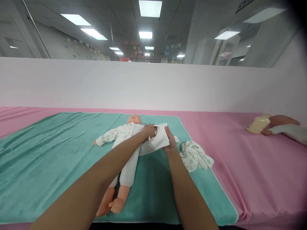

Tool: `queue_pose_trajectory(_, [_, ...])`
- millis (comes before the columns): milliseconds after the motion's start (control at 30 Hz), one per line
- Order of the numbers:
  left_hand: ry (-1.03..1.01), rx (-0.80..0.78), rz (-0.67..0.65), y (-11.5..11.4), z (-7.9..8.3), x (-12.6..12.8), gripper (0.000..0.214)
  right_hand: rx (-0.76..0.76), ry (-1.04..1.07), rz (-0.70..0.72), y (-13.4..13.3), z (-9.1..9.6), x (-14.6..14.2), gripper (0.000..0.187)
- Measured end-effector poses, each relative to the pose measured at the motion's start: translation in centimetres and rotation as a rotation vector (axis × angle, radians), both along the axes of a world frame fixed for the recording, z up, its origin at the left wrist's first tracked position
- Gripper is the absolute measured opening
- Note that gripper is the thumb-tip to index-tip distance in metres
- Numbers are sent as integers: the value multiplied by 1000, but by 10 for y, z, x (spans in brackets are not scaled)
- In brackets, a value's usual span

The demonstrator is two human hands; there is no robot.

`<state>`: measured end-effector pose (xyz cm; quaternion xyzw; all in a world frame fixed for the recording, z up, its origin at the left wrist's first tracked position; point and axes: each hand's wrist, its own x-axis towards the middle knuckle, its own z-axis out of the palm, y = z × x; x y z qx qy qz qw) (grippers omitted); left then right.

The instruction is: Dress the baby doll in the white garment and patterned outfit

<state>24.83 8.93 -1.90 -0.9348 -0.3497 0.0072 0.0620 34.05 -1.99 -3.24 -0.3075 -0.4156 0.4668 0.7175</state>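
Teal towel [59,159]: spread wide.
Doll [129,171]: on it, nine o'clock from the cloth [160,139]; light, I'd guess, with firm limbs.
Left hand [149,131]: bent against the cloth, fingertips hidden; I can't tell its grip.
Cloth: between my hands; looks soft, limp, best pinched along its edge.
Right hand [170,142]: gripping the cloth's right edge.
Bundle [196,156]: crumpled, four o'clock.
Bottle [258,124]: three o'clock, well apart.

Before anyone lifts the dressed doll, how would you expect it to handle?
The dressed doll probably won't roll easily, since it lies flat with one arm stretched sideways. Its bare foot looks smooth and moulded, so it may feel fairly stiff and perhaps slippery. Its white trousers, by contrast, would likely give a better grip, looking like soft fabric.
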Motion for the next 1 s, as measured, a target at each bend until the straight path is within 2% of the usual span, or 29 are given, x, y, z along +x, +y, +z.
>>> queue_pose_trajectory(133, [-38, -42, -90, 15, 12, -26, 40, 10, -124, 144, -6, 5, -19, 57])
queue_pose_trajectory(267, [-63, -25, -85, 29, 33, -64, 30, 4, -153, 321, -10, 9, -38, 59])
queue_pose_trajectory(367, [-151, -15, -50, 33, 45, -86, 22, 7, -221, 378, -11, 9, -52, 57])
queue_pose_trajectory(433, [-222, -31, 5, 31, 48, -94, 19, 50, -330, 351, -11, 7, -62, 55])
queue_pose_trajectory(633, [-269, -77, 163, 18, 45, -94, 30, 217, -930, 70, -15, -2, -87, 57])
queue_pose_trajectory(733, [-177, -96, 144, 4, 46, -85, 51, 297, -1145, -25, -21, -5, -94, 55])
queue_pose_trajectory(800, [-53, -39, 96, -7, 46, -76, 61, 350, -1232, -78, -25, -7, -98, 53])
queue_pose_trajectory(933, [56, 125, 140, -19, 42, -59, 40, 439, -1359, -127, -26, -10, -104, 37])
queue_pose_trajectory(1000, [33, 159, 199, -15, 42, -57, 39, 493, -1381, -136, -26, -12, -106, 35])
